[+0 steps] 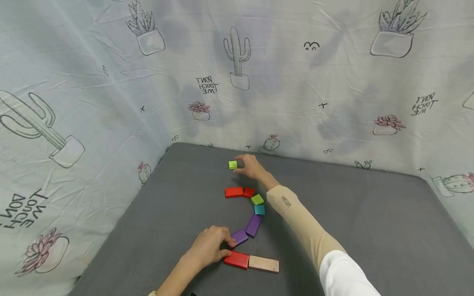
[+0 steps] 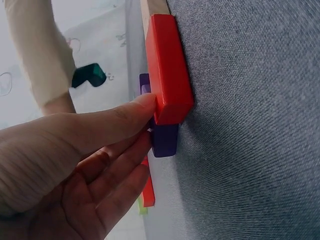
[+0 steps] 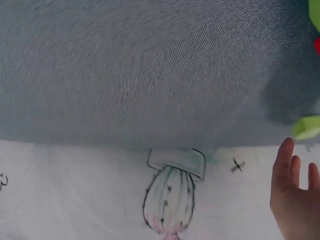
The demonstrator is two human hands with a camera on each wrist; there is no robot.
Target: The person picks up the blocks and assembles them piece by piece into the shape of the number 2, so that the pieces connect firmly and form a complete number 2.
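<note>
My left hand [image 1: 211, 246] is low in the head view, its thumb touching the end of a red block [image 1: 237, 260] and a finger at the near purple block [image 1: 240, 237]. In the left wrist view, that thumb lies against the red block's [image 2: 170, 70] side, the other fingers extended behind it by the purple block [image 2: 165, 140]. Farther back, my right hand [image 1: 253, 167] reaches toward a lime-green cube [image 1: 232, 165], thumb and fingers spread beside its right side. The right wrist view has this cube [image 3: 306, 128] just past straight fingertips.
A plain wooden block [image 1: 263, 264] adjoins the red one. Another purple block [image 1: 253, 225], a teal cube [image 1: 259, 209], a green cube [image 1: 257, 200], a red cube [image 1: 249, 192] and a longer red block [image 1: 234, 192] form a curve. A cactus-print cloth [image 1: 274, 82] hangs behind the grey table [image 1: 352, 213].
</note>
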